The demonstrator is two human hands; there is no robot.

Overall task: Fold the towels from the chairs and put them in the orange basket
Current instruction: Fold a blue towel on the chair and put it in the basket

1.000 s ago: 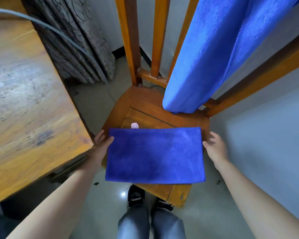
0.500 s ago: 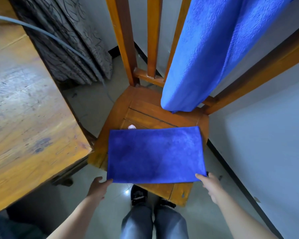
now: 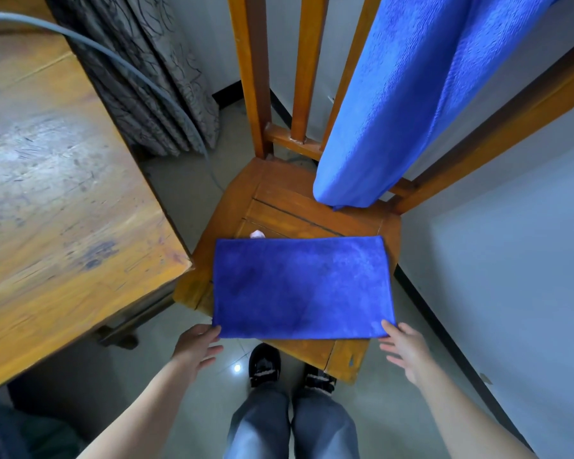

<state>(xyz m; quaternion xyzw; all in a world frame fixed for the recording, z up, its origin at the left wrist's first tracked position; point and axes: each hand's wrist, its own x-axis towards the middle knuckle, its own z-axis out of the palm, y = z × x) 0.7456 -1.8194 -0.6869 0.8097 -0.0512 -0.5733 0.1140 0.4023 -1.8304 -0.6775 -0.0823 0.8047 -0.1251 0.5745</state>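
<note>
The left hand [image 3: 196, 346] and right hand [image 3: 406, 347], fingers spread and empty, touch the near corners of the flat dark-blue folded towel [image 3: 302, 286] on the wooden chair [image 3: 275, 207] ahead.

Worn wooden table [image 3: 57, 193] fills left of frame, surface scratched and stained. Grey cable [image 3: 120, 58] arcs over it from upper left. Patterned grey curtain [image 3: 153, 77] hangs upper centre, reaching floor. Wooden chair [image 3: 279, 200] in centre, slatted back rising to top. Pale wall [image 3: 511, 260] at right with dark skirting [image 3: 444, 339]. Glossy greenish floor [image 3: 186, 180]; small light glint at bottom centre.
</note>
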